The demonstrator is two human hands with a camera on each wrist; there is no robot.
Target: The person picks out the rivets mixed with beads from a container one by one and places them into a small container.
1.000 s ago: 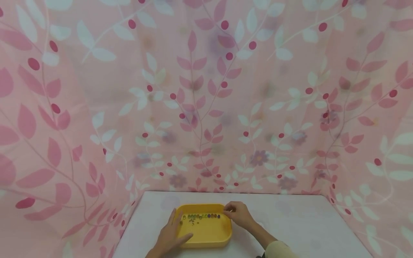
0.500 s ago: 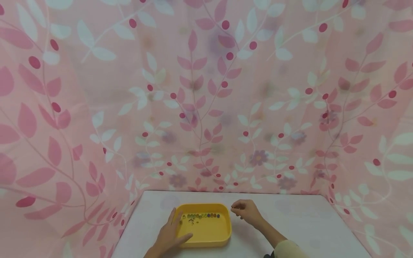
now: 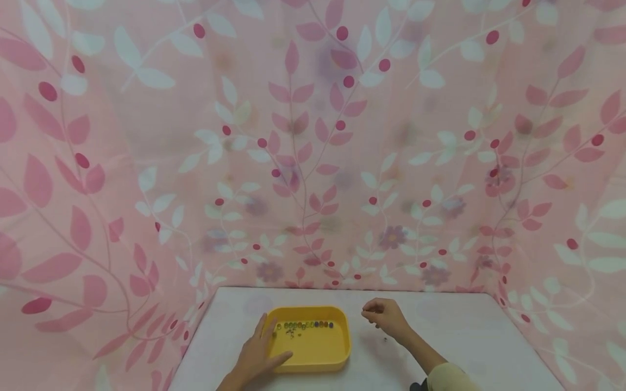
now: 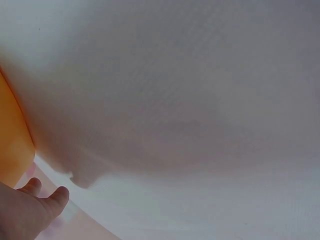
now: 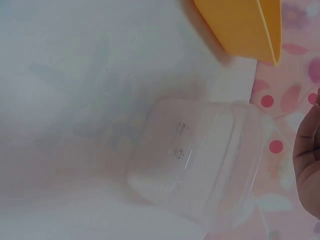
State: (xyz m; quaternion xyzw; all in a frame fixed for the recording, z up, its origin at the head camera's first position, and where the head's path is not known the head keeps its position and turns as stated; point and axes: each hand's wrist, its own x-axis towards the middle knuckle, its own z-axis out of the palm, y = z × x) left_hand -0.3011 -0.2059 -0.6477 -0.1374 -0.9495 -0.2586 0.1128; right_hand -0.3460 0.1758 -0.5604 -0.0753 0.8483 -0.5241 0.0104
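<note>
A pink curtain [image 3: 313, 141] printed with leaves and red berries hangs behind and on both sides of a white table [image 3: 464, 336]. At the left, the left hand [image 3: 258, 354] rests with fingers straight on the near left rim of a yellow tray [image 3: 318, 355], thumb along its front edge. The tray is shallow and rounded at the corners; a row of small coloured beads [image 3: 307, 325] lies along its far wall, with a few darker bits just in front of them. To the right of the tray, the right hand [image 3: 386, 316] is over the bare table, fingers curled and tips pinched together; whether it holds anything is too small to tell. A second ago that hand was at the tray's far right corner beside the beads; it has since drawn away rightward, apart from the tray. The left hand has stayed put. In the right wrist view a clear plastic box [image 5: 200, 170] lies on the table near the tray.
</note>
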